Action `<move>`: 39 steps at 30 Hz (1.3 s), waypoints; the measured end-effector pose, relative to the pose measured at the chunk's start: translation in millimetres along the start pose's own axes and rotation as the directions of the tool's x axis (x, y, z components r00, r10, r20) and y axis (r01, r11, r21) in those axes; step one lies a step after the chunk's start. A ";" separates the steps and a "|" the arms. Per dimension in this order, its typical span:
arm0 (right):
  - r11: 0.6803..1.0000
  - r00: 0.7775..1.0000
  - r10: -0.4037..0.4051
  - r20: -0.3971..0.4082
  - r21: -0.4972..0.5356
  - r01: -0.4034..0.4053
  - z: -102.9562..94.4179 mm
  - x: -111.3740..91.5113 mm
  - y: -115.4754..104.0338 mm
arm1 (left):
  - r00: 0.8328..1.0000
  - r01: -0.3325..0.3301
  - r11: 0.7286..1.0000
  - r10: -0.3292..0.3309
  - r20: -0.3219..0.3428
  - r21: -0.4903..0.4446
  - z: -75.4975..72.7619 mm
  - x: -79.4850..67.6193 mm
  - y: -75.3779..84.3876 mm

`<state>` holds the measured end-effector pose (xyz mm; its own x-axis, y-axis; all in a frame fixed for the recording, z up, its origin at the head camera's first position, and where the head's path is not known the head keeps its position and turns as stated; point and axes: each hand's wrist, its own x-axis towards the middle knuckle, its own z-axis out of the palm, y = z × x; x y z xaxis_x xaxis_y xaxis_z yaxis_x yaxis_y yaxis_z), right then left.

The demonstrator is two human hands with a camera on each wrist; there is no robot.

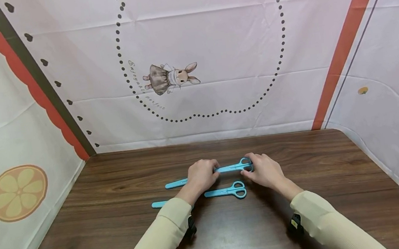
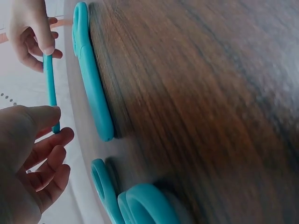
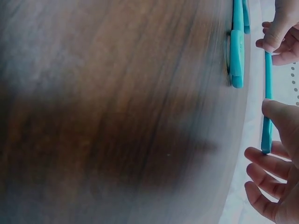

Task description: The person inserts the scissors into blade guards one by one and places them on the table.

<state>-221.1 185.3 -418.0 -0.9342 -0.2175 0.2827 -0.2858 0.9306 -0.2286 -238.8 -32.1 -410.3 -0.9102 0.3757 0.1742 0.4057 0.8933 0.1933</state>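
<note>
Between my two hands is a pair of light blue scissors [image 1: 229, 168], its blades closed and covered to a rounded tip. My left hand [image 1: 201, 175] pinches the tip end between thumb and fingers. At the other end, my right hand [image 1: 265, 170] grips the handle loops. In the wrist views the held scissors [image 2: 50, 81] appear edge-on, raised off the table. Nearer to me a second pair of scissors [image 1: 217, 193] lies flat, handles to the right.
Two more light blue blade ends, one farther back [image 1: 175, 184] and one nearer [image 1: 158, 204], stick out left of my left hand and forearm, which hide the rest. They lie on the brown wooden table [image 1: 320, 167]. A printed cloth [image 1: 211, 36] hangs behind the table.
</note>
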 end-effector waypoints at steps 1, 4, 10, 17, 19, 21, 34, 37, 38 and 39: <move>1.000 1.000 -0.001 0.001 0.002 0.001 0.2 0.1 0.4 | 1.000 0.002 1.000 -0.002 0.003 -0.001 0.8 0.5 0.3; 1.000 1.000 -0.003 0.006 0.003 0.003 0.2 -0.1 1.5 | 1.000 0.009 1.000 -0.009 0.015 -0.004 3.4 2.5 1.4; 1.000 1.000 -0.004 0.023 -0.005 0.004 -1.0 0.3 3.6 | 0.999 0.026 1.000 -0.026 0.044 0.010 4.7 5.2 4.9; 1.000 0.999 0.007 0.035 -0.004 -0.007 0.3 2.4 7.1 | 0.999 0.028 0.999 -0.029 0.042 0.017 6.6 6.5 7.1; 1.000 0.999 0.014 0.041 -0.002 -0.014 1.0 2.4 8.2 | 0.999 0.026 1.000 -0.027 0.044 0.014 6.9 6.7 7.9; 1.000 0.999 0.022 0.047 0.000 -0.022 1.4 2.3 8.9 | 0.999 0.023 1.000 -0.024 0.046 0.010 7.1 6.9 8.5; 0.999 0.996 0.042 0.082 -0.011 -0.041 4.5 1.4 10.3 | 0.997 0.014 0.999 -0.017 0.074 0.033 14.9 9.1 8.6; 0.999 0.995 0.044 0.093 -0.013 -0.043 4.7 1.4 10.8 | 0.997 0.013 0.999 -0.016 0.077 0.035 16.3 9.1 9.0; 0.999 0.994 0.046 0.098 -0.014 -0.045 4.7 1.4 11.1 | 0.997 0.013 0.999 -0.015 0.075 0.036 16.4 9.0 9.4; 0.999 0.994 0.047 0.101 -0.015 -0.046 4.7 1.4 11.2 | 0.997 0.012 0.999 -0.015 0.074 0.035 16.7 9.0 9.6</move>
<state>-226.6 194.1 -424.6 -0.9635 -0.2020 0.1756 -0.2393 0.9440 -0.2273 -244.5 -16.0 -423.0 -0.9198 0.3796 0.0993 0.3913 0.9061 0.1611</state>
